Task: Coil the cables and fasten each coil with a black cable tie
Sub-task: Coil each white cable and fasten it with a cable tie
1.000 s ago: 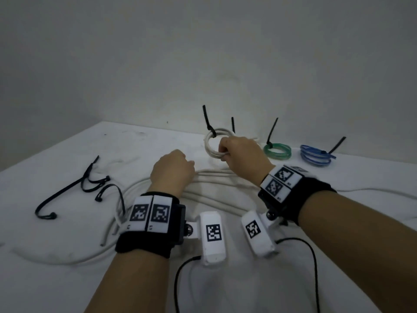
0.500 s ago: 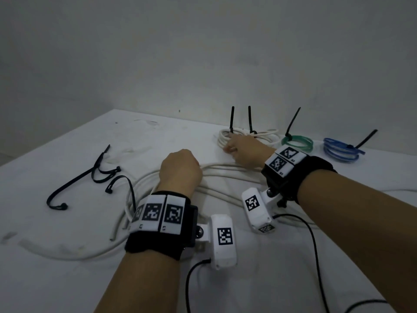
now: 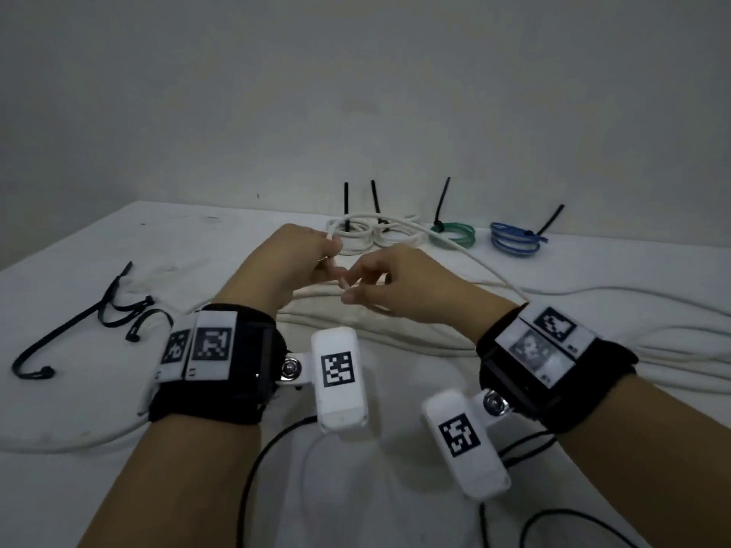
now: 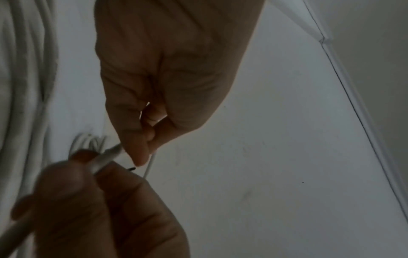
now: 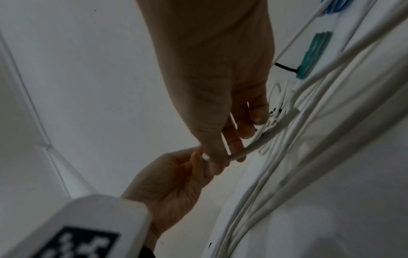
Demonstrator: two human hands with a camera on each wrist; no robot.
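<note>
Hands (image 3: pixel 340 267) pinch white cable (image 3: pixel 466 253) above white table (image 3: pixel 118 488), grey wall (image 3: pixel 356 92).

White table (image 3: pixel 99 488), loose white cables (image 3: pixel 593 350), tied coils (image 3: pixel 453 234), black ties (image 3: pixel 114 310)

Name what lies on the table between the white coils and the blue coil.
The green coil, fastened with a black cable tie, lies between the white coils and the blue coil; the head view shows it.
</note>
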